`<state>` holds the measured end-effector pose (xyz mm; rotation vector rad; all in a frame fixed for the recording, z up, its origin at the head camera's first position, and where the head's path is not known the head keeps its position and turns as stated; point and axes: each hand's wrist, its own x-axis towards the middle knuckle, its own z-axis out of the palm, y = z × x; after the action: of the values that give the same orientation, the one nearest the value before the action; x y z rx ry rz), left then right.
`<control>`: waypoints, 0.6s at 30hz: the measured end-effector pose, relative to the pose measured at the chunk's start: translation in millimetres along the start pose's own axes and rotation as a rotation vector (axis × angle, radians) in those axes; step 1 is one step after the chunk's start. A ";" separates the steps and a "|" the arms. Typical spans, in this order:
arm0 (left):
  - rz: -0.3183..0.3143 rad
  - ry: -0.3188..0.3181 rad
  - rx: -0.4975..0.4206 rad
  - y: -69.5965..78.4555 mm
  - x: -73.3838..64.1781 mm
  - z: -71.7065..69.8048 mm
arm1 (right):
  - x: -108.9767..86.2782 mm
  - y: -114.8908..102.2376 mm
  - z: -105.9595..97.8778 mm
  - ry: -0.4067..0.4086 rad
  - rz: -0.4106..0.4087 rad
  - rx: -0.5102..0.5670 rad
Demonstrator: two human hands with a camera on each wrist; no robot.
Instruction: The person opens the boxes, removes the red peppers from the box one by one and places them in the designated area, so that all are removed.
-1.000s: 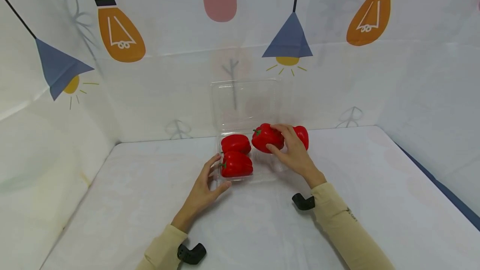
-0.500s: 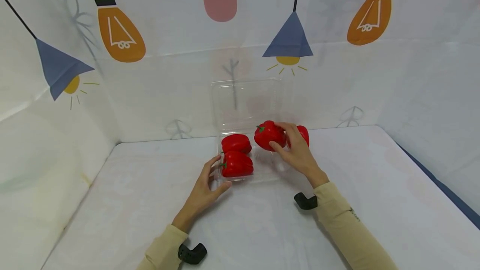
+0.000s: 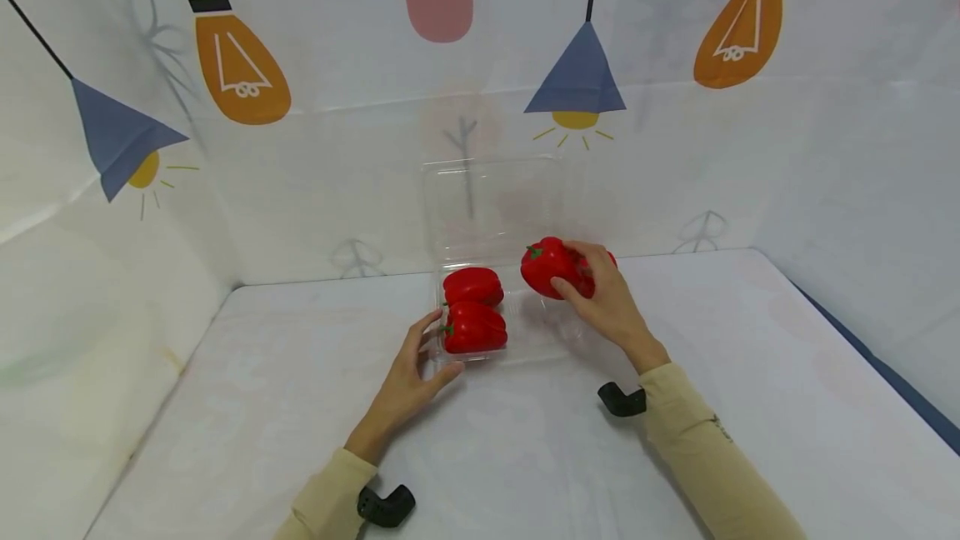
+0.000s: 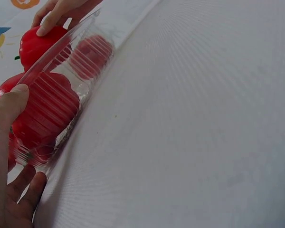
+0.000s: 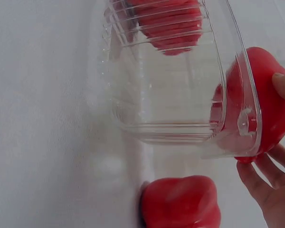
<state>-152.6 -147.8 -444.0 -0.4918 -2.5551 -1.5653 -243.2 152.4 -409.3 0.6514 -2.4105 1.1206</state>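
Observation:
A clear plastic clamshell box [image 3: 540, 332] stands with its hinged lid [image 3: 495, 207] raised at the back. Two red bell peppers lie in its left half, a rear pepper [image 3: 472, 286] and a front pepper [image 3: 475, 327]. My left hand [image 3: 405, 386] holds the box's front left corner, thumb at the front rim [image 4: 31, 76] and fingers along the left side. Over the back right of the box, my right hand [image 3: 603, 298] grips another red bell pepper [image 3: 547, 267], its green stem facing left. A further red pepper [image 5: 180, 202] lies beyond the box's right side, mostly behind the right hand in the head view.
The box stands on a white-covered table [image 3: 300, 340], near its back edge. Behind rises a white cloth wall [image 3: 337, 182] printed with lamps and bulbs. Black curved pieces [image 3: 386, 507] stick out from both sleeves at the wrists.
My right hand has moved right and slightly toward the back with its pepper, covering more of the pepper behind it. The left hand and the box have stayed in place.

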 end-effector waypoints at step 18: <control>0.018 -0.003 -0.002 -1.2 0.5 0.5 | -1.6 8.2 -12.2 0.034 0.034 0.001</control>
<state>-153.4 -147.8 -445.1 -0.5159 -2.5441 -1.5625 -244.6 167.0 -407.8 0.5894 -2.4008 1.1372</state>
